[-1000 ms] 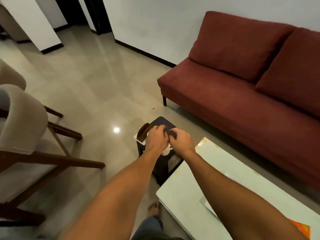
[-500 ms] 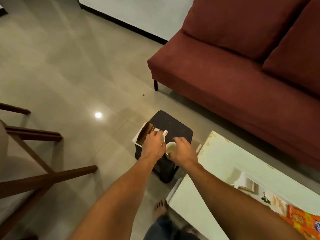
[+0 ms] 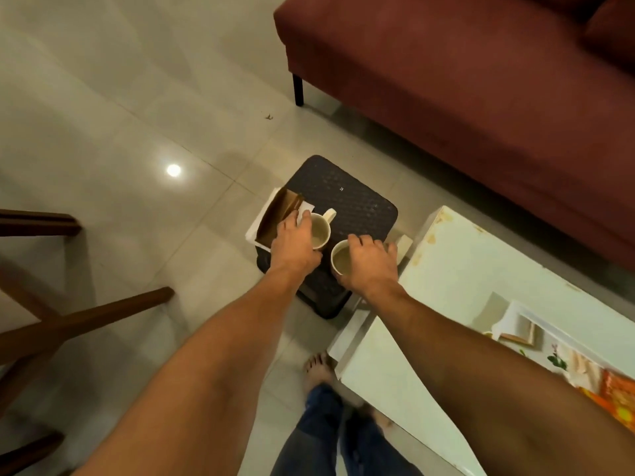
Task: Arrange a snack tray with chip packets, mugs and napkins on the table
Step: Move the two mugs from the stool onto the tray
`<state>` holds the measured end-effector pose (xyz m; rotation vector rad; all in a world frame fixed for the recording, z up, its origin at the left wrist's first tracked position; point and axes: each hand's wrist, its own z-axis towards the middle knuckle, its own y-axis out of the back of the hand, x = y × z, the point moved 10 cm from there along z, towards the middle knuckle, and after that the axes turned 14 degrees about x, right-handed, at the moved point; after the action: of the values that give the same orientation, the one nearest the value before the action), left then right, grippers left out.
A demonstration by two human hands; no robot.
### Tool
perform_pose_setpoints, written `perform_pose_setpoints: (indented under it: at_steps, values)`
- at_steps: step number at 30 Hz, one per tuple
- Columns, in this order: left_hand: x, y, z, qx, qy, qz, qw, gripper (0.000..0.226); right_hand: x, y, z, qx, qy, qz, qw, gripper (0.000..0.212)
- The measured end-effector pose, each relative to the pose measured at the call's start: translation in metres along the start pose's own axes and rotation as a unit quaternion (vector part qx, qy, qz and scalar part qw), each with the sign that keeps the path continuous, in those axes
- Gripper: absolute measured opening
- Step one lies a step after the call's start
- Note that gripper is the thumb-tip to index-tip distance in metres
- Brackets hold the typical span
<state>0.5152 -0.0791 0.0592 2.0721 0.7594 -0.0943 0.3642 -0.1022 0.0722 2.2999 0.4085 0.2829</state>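
Two bare arms reach out from the person. Close by, on the white rectangular desk, sits a white tray with orange chip packets in it already. Farther off, the right hand curls around one cream mug and the left hand curls around another cream mug. Both mugs are over the small black stool, beside white napkins in a brown holder. Mugs and napkins must go to the tray.
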Motion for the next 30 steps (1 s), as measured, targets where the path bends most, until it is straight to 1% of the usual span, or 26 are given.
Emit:
perform_pose_setpoints:
  at_steps: [2, 4, 8, 13, 16, 19, 22, 26, 30]
  values:
    - [0.000, -0.003, 0.008, 0.004, -0.005, -0.007, 1.000, 0.099, -0.002, -0.004, 0.004, 0.001, -0.005, 0.012, 1.000, 0.092]
    - [-0.001, -0.003, 0.012, -0.013, -0.005, -0.012, 1.000, 0.100, -0.002, -0.006, 0.007, -0.005, -0.004, 0.017, 1.000, 0.094]
    - [0.001, -0.001, 0.015, -0.050, 0.005, -0.015, 0.999, 0.097, -0.002, -0.007, 0.008, -0.014, -0.002, 0.019, 1.000, 0.096]
    - [-0.001, 0.001, 0.013, -0.055, 0.006, -0.014, 0.998, 0.093, -0.004, -0.004, 0.005, -0.012, 0.017, 0.055, 0.998, 0.095]
    - [-0.016, 0.004, 0.003, -0.062, -0.023, 0.008, 0.998, 0.093, -0.017, 0.003, -0.006, -0.020, 0.013, 0.075, 0.997, 0.094]
    - [-0.040, 0.003, -0.013, -0.071, -0.061, 0.029, 0.995, 0.091, -0.048, 0.013, -0.026, -0.042, -0.006, 0.111, 0.993, 0.093]
    - [-0.073, -0.013, -0.027, -0.042, -0.098, 0.043, 0.993, 0.092, -0.088, 0.019, -0.051, -0.065, -0.027, 0.130, 0.989, 0.089]
    - [-0.130, -0.043, -0.047, -0.017, -0.144, 0.062, 0.987, 0.095, -0.161, 0.016, -0.086, -0.061, -0.074, 0.147, 0.984, 0.087]
    - [-0.199, -0.087, -0.071, 0.000, -0.193, 0.093, 0.977, 0.091, -0.242, 0.003, -0.124, -0.061, -0.112, 0.165, 0.978, 0.085]
